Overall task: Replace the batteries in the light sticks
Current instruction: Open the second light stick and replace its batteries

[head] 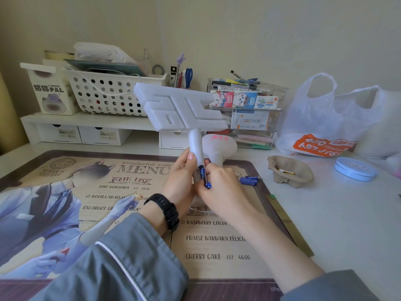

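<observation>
Near the middle of the printed menu desk mat [121,205], the left hand [180,179] is wrapped round the lower handle of a white light stick [180,107]. It holds the stick upright above the mat, with the flat blocky head tilted up and left and the thumb lying along the shaft. Against the handle's near end lies a blue battery [203,175], its lower tip sticking out past the fingers. The right hand [221,190] pinches that battery between thumb and curled fingers.

Just behind the hands, a second light stick [219,143] with a rounded head and red characters lies on the desk. To the right, spare batteries [249,180] of the same blue rest at the mat's edge. Further right, a pulp cup carrier [293,173] holds a yellowish cell [286,171], probably a spent one.

Since the blue matches the spares, this looks like a fresh cell being seated in the first stick. I cannot tell how far into the compartment it sits. The next move calls for lining it up with the slot, checking polarity and pressing it home while the left hand steadies the handle.
</observation>
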The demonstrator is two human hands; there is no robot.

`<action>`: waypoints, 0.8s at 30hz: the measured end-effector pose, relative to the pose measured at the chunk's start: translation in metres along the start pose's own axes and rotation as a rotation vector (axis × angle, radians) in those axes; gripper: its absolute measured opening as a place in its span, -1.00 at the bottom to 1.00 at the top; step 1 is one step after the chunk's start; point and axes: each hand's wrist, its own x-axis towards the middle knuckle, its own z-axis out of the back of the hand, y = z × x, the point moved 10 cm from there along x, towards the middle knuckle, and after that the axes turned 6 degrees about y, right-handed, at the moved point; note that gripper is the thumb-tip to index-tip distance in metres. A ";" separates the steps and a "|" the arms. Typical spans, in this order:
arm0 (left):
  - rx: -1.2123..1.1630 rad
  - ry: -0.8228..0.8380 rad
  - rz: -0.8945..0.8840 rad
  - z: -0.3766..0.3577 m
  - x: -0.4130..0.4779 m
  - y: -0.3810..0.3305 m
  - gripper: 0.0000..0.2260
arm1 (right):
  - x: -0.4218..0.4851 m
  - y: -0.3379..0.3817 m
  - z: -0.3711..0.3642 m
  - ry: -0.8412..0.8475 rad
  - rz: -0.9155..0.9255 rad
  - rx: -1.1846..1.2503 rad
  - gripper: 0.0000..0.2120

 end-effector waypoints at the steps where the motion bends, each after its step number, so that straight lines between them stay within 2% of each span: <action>1: -0.013 -0.003 -0.004 0.001 0.000 -0.001 -0.72 | -0.001 0.000 0.000 0.009 0.001 0.003 -0.86; 6: -0.052 -0.011 -0.011 0.001 0.000 -0.002 -0.74 | -0.003 0.003 0.001 0.031 0.021 0.001 -0.79; 14: -0.041 -0.025 -0.013 0.002 0.000 -0.004 -0.73 | -0.008 0.010 0.007 -0.027 -0.003 -0.109 -0.87; 16: -0.031 -0.022 -0.024 0.001 -0.001 -0.007 -0.74 | -0.007 0.002 0.008 -0.031 -0.064 0.049 -0.95; 21: -0.027 -0.042 -0.077 -0.001 -0.004 -0.019 -0.77 | -0.008 -0.030 0.010 -0.200 -0.296 0.581 -0.88; 24: -0.041 -0.032 -0.121 -0.007 -0.002 -0.024 -0.79 | -0.013 -0.048 -0.010 -0.189 -0.521 0.918 -0.83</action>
